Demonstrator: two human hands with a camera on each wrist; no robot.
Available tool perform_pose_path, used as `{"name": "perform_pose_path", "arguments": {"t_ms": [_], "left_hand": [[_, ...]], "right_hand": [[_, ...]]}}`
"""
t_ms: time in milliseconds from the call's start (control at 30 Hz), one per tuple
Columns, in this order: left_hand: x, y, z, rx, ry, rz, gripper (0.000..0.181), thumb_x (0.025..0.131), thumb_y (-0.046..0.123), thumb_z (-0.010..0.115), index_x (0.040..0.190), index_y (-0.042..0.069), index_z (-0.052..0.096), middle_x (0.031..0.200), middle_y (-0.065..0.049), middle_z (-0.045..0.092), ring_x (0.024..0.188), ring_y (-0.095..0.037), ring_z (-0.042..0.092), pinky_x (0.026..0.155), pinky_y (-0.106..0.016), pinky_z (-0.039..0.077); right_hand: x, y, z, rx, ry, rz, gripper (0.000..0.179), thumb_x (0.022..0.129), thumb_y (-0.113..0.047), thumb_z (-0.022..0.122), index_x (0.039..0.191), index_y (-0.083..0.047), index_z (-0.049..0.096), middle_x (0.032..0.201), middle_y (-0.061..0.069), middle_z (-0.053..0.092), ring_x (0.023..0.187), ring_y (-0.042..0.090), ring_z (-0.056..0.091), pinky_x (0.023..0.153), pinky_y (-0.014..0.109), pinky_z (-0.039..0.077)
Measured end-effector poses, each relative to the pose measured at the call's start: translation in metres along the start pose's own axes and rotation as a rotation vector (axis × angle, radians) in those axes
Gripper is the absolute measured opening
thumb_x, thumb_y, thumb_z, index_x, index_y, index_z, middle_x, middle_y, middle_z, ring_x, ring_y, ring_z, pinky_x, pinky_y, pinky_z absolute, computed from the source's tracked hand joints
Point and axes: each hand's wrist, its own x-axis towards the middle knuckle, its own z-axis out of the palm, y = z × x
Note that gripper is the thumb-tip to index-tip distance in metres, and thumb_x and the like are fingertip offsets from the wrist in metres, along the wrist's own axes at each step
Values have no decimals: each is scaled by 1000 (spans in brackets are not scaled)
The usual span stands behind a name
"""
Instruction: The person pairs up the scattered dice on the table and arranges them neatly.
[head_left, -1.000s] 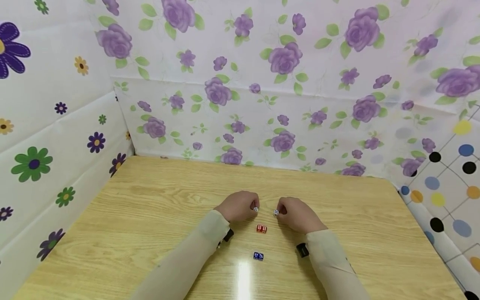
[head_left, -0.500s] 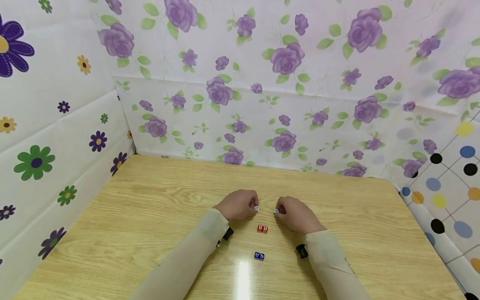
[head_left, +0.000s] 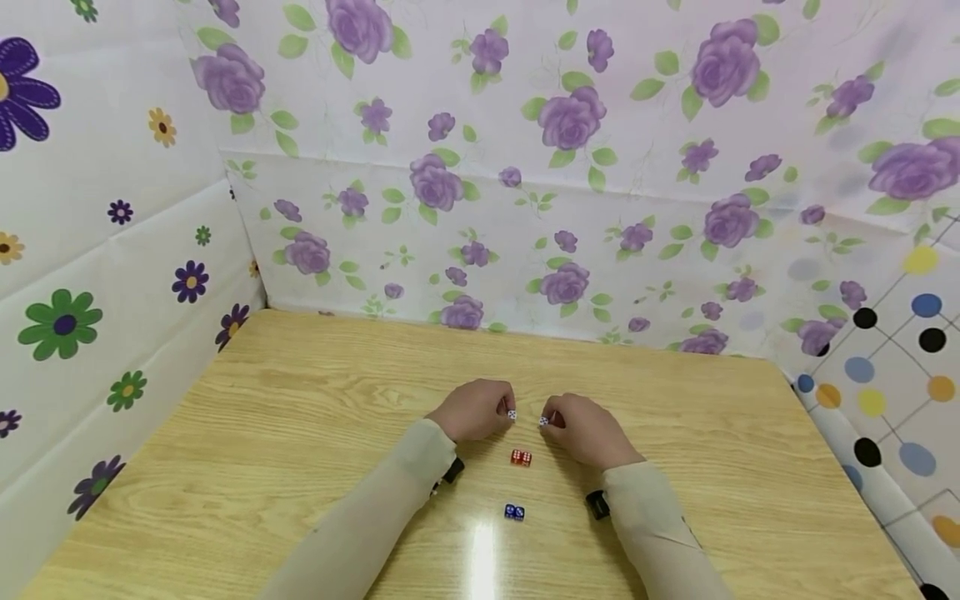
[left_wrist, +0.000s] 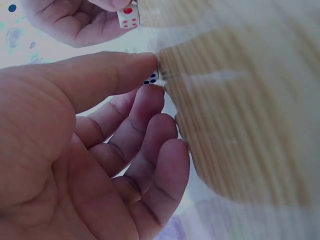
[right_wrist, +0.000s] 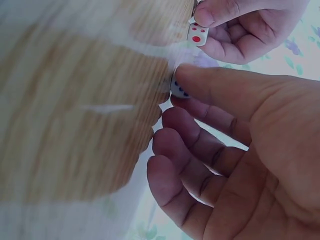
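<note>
My left hand (head_left: pixel 474 410) pinches a white die (head_left: pixel 512 414) between thumb and forefinger, low over the wooden table. Opposite it, my right hand (head_left: pixel 590 429) pinches a second white die (head_left: pixel 543 421) the same way. A small gap separates the two dice. The left wrist view shows blue pips on the left hand's die (left_wrist: pixel 150 79), mostly covered by the fingertips. Blue pips also show on the right hand's die (right_wrist: pixel 179 89) in the right wrist view. Two red dice (head_left: pixel 521 457) sit side by side just in front of the hands.
Nearer the person, two blue dice (head_left: pixel 514 512) lie side by side on the wooden table (head_left: pixel 337 392). A flowered sheet (head_left: pixel 510 225) hangs behind the table, with patterned sheets at the left and right. Dark straps with small cameras circle both wrists.
My right hand has shifted slightly left with its white die, narrowing the gap between the two dice. The left hand stays nearly still. Red and blue dice remain in place.
</note>
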Motion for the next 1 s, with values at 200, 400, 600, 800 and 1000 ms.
{"name": "perform_pose_path", "arguments": {"t_ms": [200,400,600,800,1000], "left_hand": [[-2,-1,-3,-14,7,-7,15,89,24,67,100,16,62,85,11,58,75,-8,55,71,-28,45],[-3,-3,-5,-17,20,-23,13,89,24,65,99,17,63,85,11,58,74,-10,55,72,-29,45],[-3,-2,-5,-9,10,-29,10,88,26,67,95,18,63,81,11,58,71,-9,55,69,-28,45],[-3,0,-5,-7,11,-35,9,87,27,69,88,21,61,78,11,58,69,-9,54,67,-28,45],[-4,1,-6,-9,8,-31,10,87,27,69,88,21,61,78,10,57,68,-9,53,66,-28,44]], "right_hand": [[-1,0,-2,-1,11,-2,10,86,-25,71,86,-19,63,73,-7,54,65,10,49,62,31,42],[-4,1,-5,-2,13,24,15,86,-24,68,78,-18,57,69,-7,53,61,11,48,59,30,40],[-4,1,-2,17,2,39,13,87,-26,69,88,-16,61,73,-7,55,64,11,49,62,31,42],[-3,-1,1,16,10,10,11,86,-23,71,90,-17,62,73,-7,54,65,10,49,63,31,42],[-3,-2,3,9,15,-21,9,87,-21,70,94,-18,66,73,-8,53,66,9,49,62,30,42]]}}
